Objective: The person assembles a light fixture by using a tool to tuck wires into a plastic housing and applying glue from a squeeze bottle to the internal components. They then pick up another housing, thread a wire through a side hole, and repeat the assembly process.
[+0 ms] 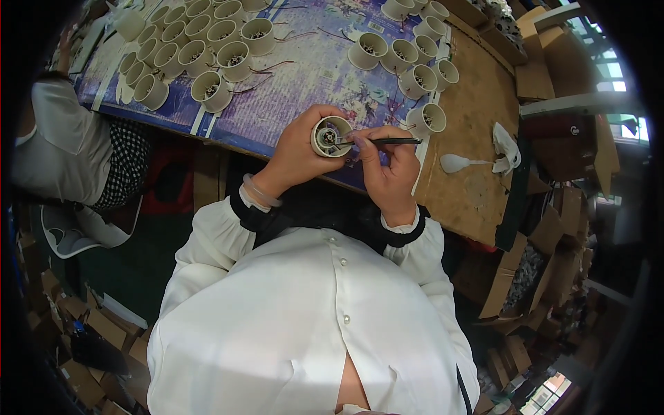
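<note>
My left hand (297,153) is wrapped round a white cup-shaped housing (334,153), its open top turned up toward me. Inside the housing shows a round metal-and-white part. In my right hand (392,171) is a slim dark tool with a metal tip (401,141), pinched between thumb and fingers. Its tip reaches into the housing; whether it is tweezers or a driver I cannot tell. Both hands are over the table's near edge. Closest to my right hand stands another white cup-shaped housing (433,118) with small parts inside.
Several similar white housings (210,91), some trailing thin wires, crowd the table's far left; more stand at the far right. A white squeeze bulb (454,164) and crumpled tissue (507,149) lie on brown board (470,200). Another person (69,145) sits at left. Cardboard boxes (526,277) stand at right.
</note>
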Demonstrator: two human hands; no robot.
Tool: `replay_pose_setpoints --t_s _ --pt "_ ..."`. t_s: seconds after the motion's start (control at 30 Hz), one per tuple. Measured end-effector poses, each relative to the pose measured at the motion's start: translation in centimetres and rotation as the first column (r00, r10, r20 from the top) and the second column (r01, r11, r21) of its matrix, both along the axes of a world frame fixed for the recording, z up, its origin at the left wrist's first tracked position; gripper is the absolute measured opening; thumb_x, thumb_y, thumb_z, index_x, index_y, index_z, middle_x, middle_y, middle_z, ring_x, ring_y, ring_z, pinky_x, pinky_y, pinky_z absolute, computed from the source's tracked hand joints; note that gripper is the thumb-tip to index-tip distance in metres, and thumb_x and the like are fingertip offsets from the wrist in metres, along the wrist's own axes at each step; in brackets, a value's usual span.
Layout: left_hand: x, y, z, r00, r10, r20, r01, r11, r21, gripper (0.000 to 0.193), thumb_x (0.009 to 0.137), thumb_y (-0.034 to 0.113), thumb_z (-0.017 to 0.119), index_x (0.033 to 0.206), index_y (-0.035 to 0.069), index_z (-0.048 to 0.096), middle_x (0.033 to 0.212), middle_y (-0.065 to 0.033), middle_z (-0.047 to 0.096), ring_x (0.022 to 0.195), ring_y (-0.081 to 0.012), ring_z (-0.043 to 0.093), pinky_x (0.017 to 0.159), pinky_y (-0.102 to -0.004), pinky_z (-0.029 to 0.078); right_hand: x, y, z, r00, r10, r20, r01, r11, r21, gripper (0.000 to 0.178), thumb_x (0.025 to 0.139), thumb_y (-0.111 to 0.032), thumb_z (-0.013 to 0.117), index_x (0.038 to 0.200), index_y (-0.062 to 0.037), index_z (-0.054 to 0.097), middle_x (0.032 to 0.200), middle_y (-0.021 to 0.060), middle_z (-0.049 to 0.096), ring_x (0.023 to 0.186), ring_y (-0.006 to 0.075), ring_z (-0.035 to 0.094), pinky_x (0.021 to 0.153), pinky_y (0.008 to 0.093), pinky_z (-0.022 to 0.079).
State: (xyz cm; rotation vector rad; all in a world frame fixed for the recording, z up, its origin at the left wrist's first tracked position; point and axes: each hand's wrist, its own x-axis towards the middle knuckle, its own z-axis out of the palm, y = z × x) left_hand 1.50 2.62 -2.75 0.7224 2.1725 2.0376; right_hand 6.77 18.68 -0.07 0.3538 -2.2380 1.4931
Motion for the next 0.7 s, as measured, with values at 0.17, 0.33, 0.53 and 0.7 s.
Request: replay_pose_setpoints --t_s 0.17,0.33,0.53,0.7 --pt "-0.03 -0.02 -0.18 1.0 -0.003 -0.021 0.003 1.0 -0.015 0.052 0.065 0.007 0.08 0.111 0.007 0.056 0.101 -0.0052 0.062 0.093 -0.0167 0.062 0.082 -0.0282 0.049 -0.04 0.11 -0.07 0.999 0.011 -0.033 -0.009 0.997 0.075 0.016 0.092 0.0 0.06 0.102 0.0009 0.047 0.094 0.015 0.067 0.084 0.0164 0.066 0.071 0.0253 0.052" --pt "0.14 0.13 -0.22 0.996 0.017 -0.083 -0.02 0.999 -0.043 0.051 0.066 0.006 0.08 0.11 0.007 0.055 0.099 -0.0051 0.062 0.091 -0.0149 0.062 0.081 -0.0275 0.049 0.1 0.18 0.27 0.996 0.055 -0.067 -0.046 0.991 0.128 0.016 0.092 0.0 0.059 0.101 0.0013 0.046 0.094 0.016 0.067 0.084 0.0173 0.066 0.071 0.026 0.053" --pt "0.15 0.1 -0.44 0.995 0.025 -0.096 -0.026 1.0 -0.015 0.052 0.065 0.007 0.081 0.11 0.007 0.055 0.101 -0.0058 0.062 0.091 -0.0169 0.062 0.081 -0.0282 0.049 0.52 0.23 -0.05 1.0 0.007 -0.029 -0.004 0.996 0.091 0.015 0.093 0.001 0.058 0.101 0.001 0.046 0.094 0.0166 0.067 0.083 0.0174 0.066 0.071 0.0258 0.053" --pt "0.08 0.05 -0.47 0.996 0.014 -0.083 -0.016 0.999 -0.03 0.053 0.064 0.006 0.081 0.111 0.007 0.055 0.103 -0.0065 0.061 0.094 -0.0193 0.062 0.082 -0.0297 0.049 0.46 0.34 -0.39 1.0 0.019 -0.004 -0.019 0.997 0.076 0.015 0.093 0.0 0.058 0.102 0.0004 0.045 0.094 0.0168 0.067 0.083 0.0171 0.066 0.071 0.0253 0.053"
